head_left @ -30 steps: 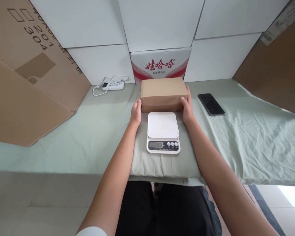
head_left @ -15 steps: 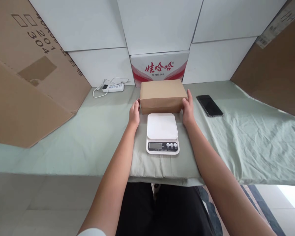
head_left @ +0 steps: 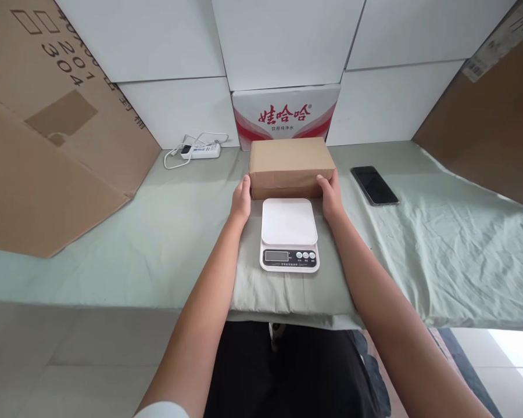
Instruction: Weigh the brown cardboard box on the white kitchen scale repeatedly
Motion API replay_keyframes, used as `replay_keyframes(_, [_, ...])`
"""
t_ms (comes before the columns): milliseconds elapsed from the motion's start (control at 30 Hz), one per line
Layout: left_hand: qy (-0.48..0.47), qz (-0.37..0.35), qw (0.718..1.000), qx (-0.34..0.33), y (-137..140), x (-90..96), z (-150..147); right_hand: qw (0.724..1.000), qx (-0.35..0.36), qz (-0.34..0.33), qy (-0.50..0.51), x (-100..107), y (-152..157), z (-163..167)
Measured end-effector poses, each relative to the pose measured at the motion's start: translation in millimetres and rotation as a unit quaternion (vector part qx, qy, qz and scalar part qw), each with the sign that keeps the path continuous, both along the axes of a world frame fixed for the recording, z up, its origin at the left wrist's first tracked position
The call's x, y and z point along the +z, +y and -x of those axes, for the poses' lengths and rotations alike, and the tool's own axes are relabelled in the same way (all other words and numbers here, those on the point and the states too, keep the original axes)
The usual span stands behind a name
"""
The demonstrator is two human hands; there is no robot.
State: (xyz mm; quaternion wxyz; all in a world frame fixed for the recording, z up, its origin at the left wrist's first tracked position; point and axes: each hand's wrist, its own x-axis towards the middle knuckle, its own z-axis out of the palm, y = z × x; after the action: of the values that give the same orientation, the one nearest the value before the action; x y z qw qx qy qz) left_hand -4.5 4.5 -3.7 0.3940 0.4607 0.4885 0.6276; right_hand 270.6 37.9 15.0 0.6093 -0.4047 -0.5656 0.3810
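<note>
A plain brown cardboard box [head_left: 290,159] sits behind the kitchen scale, close to the printed carton at the back. My left hand [head_left: 241,198] is against its left end, thumb up along the near corner, the other fingers mostly hidden behind it. On the opposite end my right hand [head_left: 330,194] grips the box, its thumb on the front face and its fingers round the right side. Between my forearms lies the white kitchen scale [head_left: 289,235], with a square platform, a display that looks blank and a row of buttons.
A black smartphone [head_left: 374,186] lies to the right. Back left is a white power strip [head_left: 200,151] with its cable. Large cardboard sheets [head_left: 61,174] flank the green tablecloth [head_left: 157,249]. White boxes and a red-and-white carton [head_left: 286,113] line the back.
My right thumb has moved inward onto the front face of the box, and the right fingers now wrap closer to its side. The view has shifted slightly; the scale stays put.
</note>
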Motion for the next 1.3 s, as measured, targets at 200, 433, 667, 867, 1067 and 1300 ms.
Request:
replay_keyframes(200, [0.006, -0.012, 1.0, -0.008, -7, 8.5, -2, 1.0, -0.006, -0.011, -0.009, 5, -5, 2])
replay_keyframes(433, [0.043, -0.093, 0.994, 0.025, -23, 28.1, -7, 0.997, 0.001, -0.08, -0.026, 10, -15, 0])
replay_keyframes(667, [0.068, -0.117, 0.99, 0.047, -55, 30.6, -9, 0.994, -0.021, -0.103, -0.022, 22, -52, -1])
replay_keyframes(867, [0.073, -0.102, 0.991, 0.04, -123, 21.3, -13, 0.996, -0.024, -0.081, -0.027, 17, -122, -11])
replay_keyframes(1067, [0.063, -0.097, 0.993, 0.018, -158, 12.8, -16, 0.997, -0.036, -0.061, -0.023, 9, -150, -17])
replay_keyframes(1300, [0.059, -0.075, 0.995, 0.019, -153, 12.7, -17, 0.997, -0.026, -0.061, -0.025, 7, -145, -16])
